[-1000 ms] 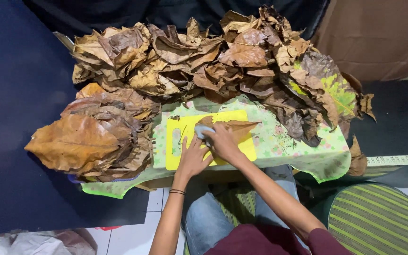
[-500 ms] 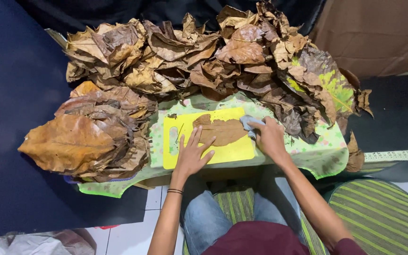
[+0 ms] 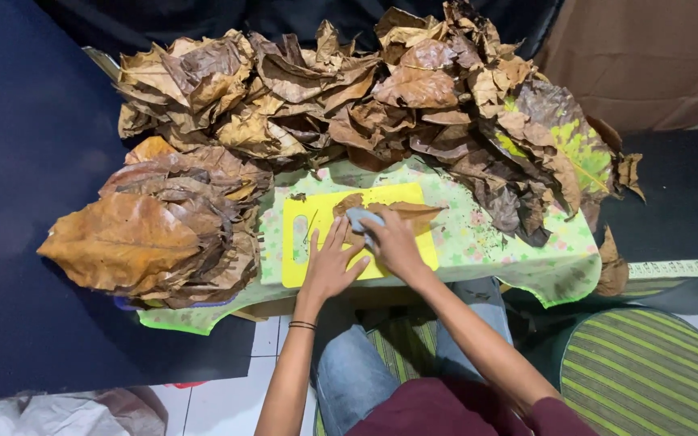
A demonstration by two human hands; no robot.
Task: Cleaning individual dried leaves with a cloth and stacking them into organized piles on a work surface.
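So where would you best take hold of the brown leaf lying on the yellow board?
Probably the pointed right end of the brown leaf, pinched from the right. That tip lies flat and bare across the yellow cutting board, while the left hand and right hand, holding a grey cloth, cover its left part.

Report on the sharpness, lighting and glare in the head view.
Head view: evenly lit from above, no glare; the yellow cutting board and leaf pile look sharp; the right hand is slightly soft; the dark cloth at left shows little detail.
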